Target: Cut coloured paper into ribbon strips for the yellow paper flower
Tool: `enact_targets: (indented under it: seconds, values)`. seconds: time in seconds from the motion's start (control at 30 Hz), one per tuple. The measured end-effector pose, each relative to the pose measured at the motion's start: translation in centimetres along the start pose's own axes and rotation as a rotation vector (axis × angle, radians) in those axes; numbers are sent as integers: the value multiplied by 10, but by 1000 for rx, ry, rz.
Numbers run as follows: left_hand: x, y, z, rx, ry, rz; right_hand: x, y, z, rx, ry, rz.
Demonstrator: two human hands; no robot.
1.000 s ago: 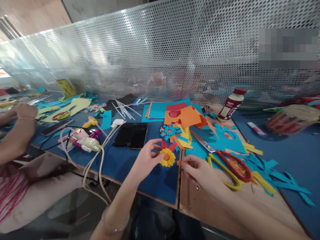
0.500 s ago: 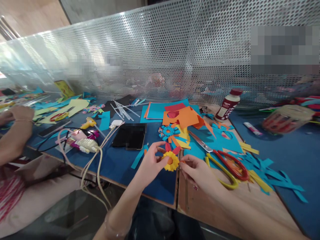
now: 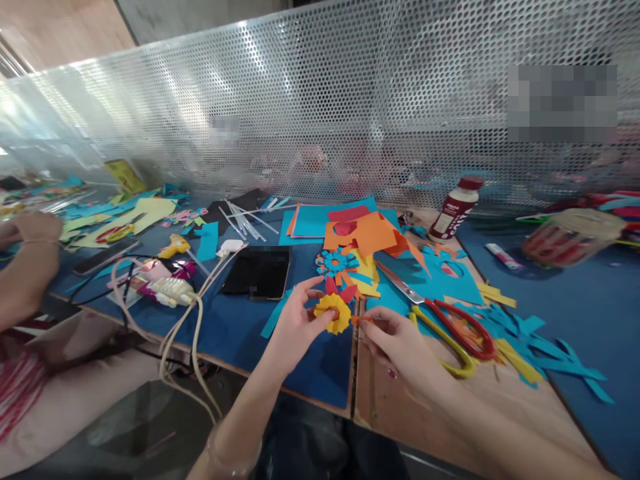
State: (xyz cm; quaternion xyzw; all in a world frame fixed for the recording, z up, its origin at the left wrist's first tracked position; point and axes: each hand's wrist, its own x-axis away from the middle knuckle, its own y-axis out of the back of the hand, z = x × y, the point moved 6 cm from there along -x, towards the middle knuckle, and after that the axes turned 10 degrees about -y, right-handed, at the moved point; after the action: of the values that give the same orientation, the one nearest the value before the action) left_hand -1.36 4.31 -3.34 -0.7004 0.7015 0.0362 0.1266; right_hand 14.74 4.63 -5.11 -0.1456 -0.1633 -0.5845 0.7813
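Note:
A yellow paper flower [image 3: 341,316] with an orange centre and red petals [image 3: 347,292] behind it is held by my left hand [image 3: 300,323], whose thumb lies on the centre. Just to the right, my right hand [image 3: 395,337] pinches a small orange paper piece [image 3: 358,321], apart from the flower. Behind the flower lies a blue paper flower [image 3: 335,263] with an orange middle. Large scissors [image 3: 417,298] with red and yellow handles lie open beyond my right hand.
A dark phone [image 3: 257,273], cables [image 3: 197,327] and a yellow glue gun [image 3: 175,247] are to the left. Orange sheets [image 3: 375,232], a bottle [image 3: 454,210] and blue scraps [image 3: 565,353] lie behind and right. Another person's arm [image 3: 30,273] is at far left.
The yellow flower has moved slightly left and up and turned in my left hand. The orange piece in my right hand now shows more clearly, with a wider gap from the flower.

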Motion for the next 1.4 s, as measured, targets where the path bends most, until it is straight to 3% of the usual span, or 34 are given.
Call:
enact_targets:
  seconds: [0.4, 0.63, 1.07, 1.4]
  values:
    - [0, -13, 6, 19, 33, 45, 5, -3, -1, -1, 7, 29]
    - [0, -12, 2, -129, 37, 71, 5, -4, 0, 21, 15, 46]
    - [4, -17, 2, -93, 26, 162, 5, -3, -4, 47, 15, 32]
    - [2, -13, 1, -209, 47, 198, 4, -4, -4, 28, 16, 60]
